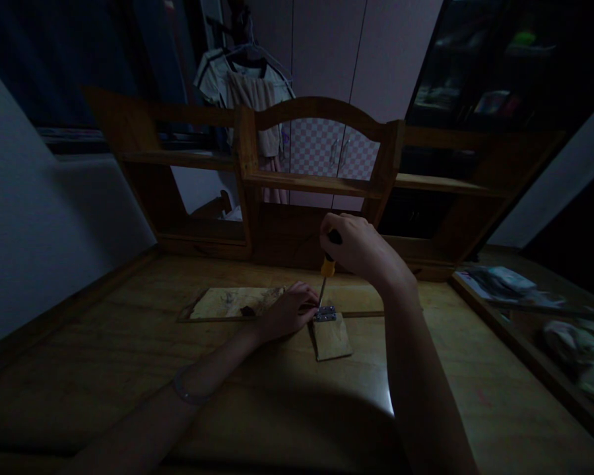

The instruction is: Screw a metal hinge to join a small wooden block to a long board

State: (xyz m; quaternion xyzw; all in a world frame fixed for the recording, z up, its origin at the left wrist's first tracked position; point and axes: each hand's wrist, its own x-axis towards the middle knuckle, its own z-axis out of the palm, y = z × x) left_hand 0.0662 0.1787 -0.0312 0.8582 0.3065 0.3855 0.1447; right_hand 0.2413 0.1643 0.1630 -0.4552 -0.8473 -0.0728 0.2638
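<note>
My right hand is wrapped round the handle of a black and yellow screwdriver. The screwdriver's shaft slants down to a metal hinge, its tip at the hinge's left side. Beside that tip, the fingers of my left hand are pinched together; whatever they hold is too small or hidden. The hinge lies across the seam between a small wooden block and a long wooden board. Part of the long board is behind my left hand, and its left portion has rough, dark-marked grain.
A wooden shelf unit stands along the back of the wooden tabletop. At right, past a raised wooden edge, lie papers and cloth-like items. Clothes hang behind the shelf. The room is dim.
</note>
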